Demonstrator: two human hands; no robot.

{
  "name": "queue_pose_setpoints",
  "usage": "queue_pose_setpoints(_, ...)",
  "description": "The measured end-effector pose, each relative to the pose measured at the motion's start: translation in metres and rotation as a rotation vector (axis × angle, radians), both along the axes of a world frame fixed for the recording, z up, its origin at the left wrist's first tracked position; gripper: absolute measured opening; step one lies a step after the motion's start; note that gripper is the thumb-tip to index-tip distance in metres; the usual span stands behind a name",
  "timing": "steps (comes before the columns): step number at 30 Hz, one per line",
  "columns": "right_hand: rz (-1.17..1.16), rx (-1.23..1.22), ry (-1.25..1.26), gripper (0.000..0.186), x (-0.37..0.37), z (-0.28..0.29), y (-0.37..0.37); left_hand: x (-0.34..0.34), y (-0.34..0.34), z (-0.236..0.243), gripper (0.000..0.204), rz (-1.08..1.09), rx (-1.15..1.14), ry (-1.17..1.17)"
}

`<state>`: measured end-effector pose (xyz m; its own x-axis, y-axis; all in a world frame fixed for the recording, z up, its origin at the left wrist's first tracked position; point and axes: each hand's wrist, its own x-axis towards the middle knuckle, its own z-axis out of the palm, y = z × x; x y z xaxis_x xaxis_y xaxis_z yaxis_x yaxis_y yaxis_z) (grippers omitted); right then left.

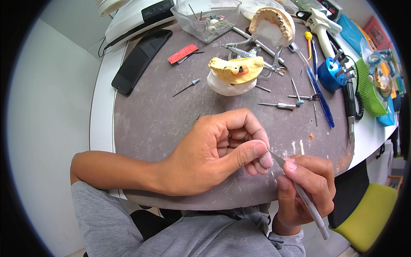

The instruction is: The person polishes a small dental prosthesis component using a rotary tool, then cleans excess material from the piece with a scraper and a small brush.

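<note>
My left hand [214,154] is raised over the front of the bench with its fingers curled. Its thumb and fingertips are pressed together on something too small to make out. In my right hand [314,182] is a craft knife [309,205] with a knurled metal handle, held like a pen. The blade points up and left, and its tip meets the left thumb and fingertips. Beyond the hands stands a yellow dental model [218,65] on a white plaster base [231,88], with one white tooth and a dark post in an orange-pink patch.
A metal articulator [242,52] carries a plaster dental cast [274,36] behind the model. Rotary burs [278,105] lie to the right, near a blue bur holder [332,73] and a handpiece [350,100]. At left are a black phone [141,62] and a red strip [183,53].
</note>
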<state>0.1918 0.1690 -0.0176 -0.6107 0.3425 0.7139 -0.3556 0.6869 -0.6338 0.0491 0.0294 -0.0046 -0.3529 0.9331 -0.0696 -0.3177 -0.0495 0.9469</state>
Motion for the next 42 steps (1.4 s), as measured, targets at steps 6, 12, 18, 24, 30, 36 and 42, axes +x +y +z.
queue_pose_setpoints(6,0.001,0.004,0.005,0.033,-0.0001,0.0004,0.0001,0.0002,0.0,-0.0005,0.015,0.007,-0.002,0.007)
queue_pose_setpoints(12,-0.003,0.003,0.007,0.031,-0.0006,-0.0003,-0.0005,0.0002,-0.0004,-0.0006,0.015,0.005,0.004,-0.002)
queue_pose_setpoints(18,-0.035,-0.003,-0.024,0.031,0.0005,-0.0001,-0.0014,0.0003,-0.0009,-0.001,0.015,0.005,-0.006,0.033)
queue_pose_setpoints(24,-0.047,-0.029,-0.028,0.029,0.0007,-0.0016,-0.0013,0.0044,-0.0019,-0.0001,0.013,0.039,-0.002,0.057)
queue_pose_setpoints(30,-0.013,-0.035,-0.046,0.029,0.0022,-0.0017,0.0005,0.0047,-0.0025,-0.0029,0.012,0.039,0.004,0.084)
queue_pose_setpoints(36,0.024,-0.244,-0.013,0.026,0.0038,-0.0041,-0.0032,0.0067,-0.0028,-0.0011,0.01,0.058,0.015,0.125)
queue_pose_setpoints(42,0.165,-0.389,0.017,0.022,0.0031,-0.0068,0.0012,0.0049,-0.0037,-0.0002,0.012,0.011,0.041,0.128)
